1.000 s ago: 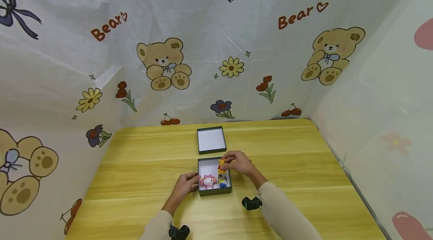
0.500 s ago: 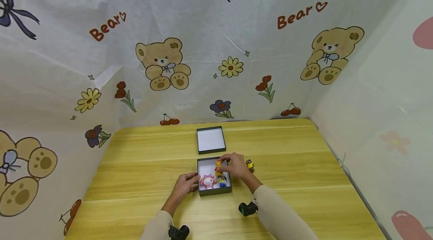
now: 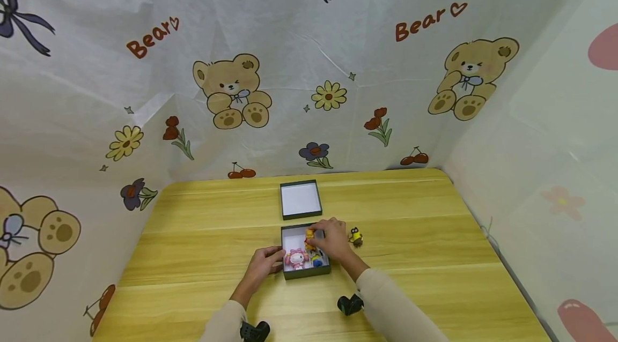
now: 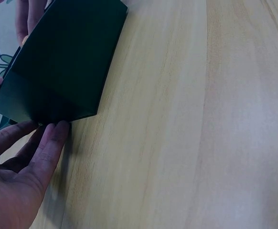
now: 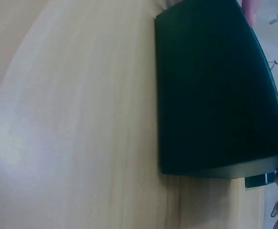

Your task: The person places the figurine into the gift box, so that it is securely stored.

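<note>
A dark green box (image 3: 308, 273) with a white inside sits on the table. My left hand (image 3: 264, 261) grips its left wall; in the left wrist view one digit lies at the rim and other fingertips touch the outer side. My right hand (image 3: 333, 239) reaches over the box's right wall and pinches a small yellow-and-red bear figurine (image 3: 309, 240). A pink figurine (image 3: 296, 259) with a white face lies in the box's front left. A blue-and-white figurine (image 3: 316, 259) is at the front right, right below the bear. In the right wrist view, the green wall hides most of the inside.
The matching lid (image 3: 301, 199), white side up, lies just behind the box. A yellow-and-black bee-like figurine (image 3: 355, 237) stands on the table right of my right hand. The wooden table (image 3: 415, 224) meets a patterned cloth wall (image 3: 289, 133) at the back.
My right hand has shifted left with the bear figurine, farther into the box. The bee-like figurine, hidden behind that hand before, shows now. My left hand stays at the box.
</note>
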`<state>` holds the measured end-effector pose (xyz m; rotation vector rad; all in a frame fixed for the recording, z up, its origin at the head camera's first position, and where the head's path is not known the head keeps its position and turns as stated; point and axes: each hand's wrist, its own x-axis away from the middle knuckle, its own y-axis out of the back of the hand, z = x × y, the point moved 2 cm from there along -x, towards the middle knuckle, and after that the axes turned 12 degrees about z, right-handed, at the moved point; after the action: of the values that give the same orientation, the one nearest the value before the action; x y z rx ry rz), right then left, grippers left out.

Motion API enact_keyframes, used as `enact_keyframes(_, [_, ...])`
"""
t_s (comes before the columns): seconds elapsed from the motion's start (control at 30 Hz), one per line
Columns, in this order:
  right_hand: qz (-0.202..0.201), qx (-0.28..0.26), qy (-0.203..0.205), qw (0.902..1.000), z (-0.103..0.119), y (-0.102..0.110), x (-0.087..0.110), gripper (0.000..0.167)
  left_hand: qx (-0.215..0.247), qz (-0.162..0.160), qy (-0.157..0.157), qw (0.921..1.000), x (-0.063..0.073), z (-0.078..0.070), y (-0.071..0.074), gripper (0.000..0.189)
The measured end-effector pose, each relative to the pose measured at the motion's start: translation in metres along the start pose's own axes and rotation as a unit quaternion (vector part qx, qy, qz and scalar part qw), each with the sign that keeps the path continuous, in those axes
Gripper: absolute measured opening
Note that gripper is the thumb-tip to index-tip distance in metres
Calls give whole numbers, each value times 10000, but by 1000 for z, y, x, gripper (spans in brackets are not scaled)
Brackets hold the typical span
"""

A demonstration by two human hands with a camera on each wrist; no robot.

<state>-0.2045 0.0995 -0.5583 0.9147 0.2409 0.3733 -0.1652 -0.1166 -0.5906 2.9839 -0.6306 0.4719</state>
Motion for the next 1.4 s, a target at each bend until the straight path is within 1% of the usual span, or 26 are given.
enact_keyframes(0.07, [-68,104,-17,9999,2,-1,1,27,9,-28,74,10000,-1,1,-1,53])
enact_keyframes(0.2, [-70,209,-138,9997,5,-3,2,30,-21,-17,91,10000,-1,1,-1,53])
enact_keyframes(0.53, [42,61,-419,9991,11,-1,2,28,58,28,62,10000,-3,2,1,52])
enact_keyframes(0.7, [117,-53,-584,9982,11,-2,1,27,83,34,72,9999,-1,0,0,52])
enact_keyframes(0.9, [192,30,-641,9978,10,-3,-1,28,136,16,26,9999,1,-1,-1,52])
enact_keyframes(1.1, [206,380,-599,9973,11,-3,-2,28,103,-4,37,9999,-1,0,0,51])
enact_keyframes(1.33, [244,948,-679,9929,15,-4,-4,28,85,-10,81,9999,-3,3,1,51])
enact_keyframes(1.4, [210,1032,-681,9921,15,-4,-4,28,77,-4,80,9999,-3,3,0,51])
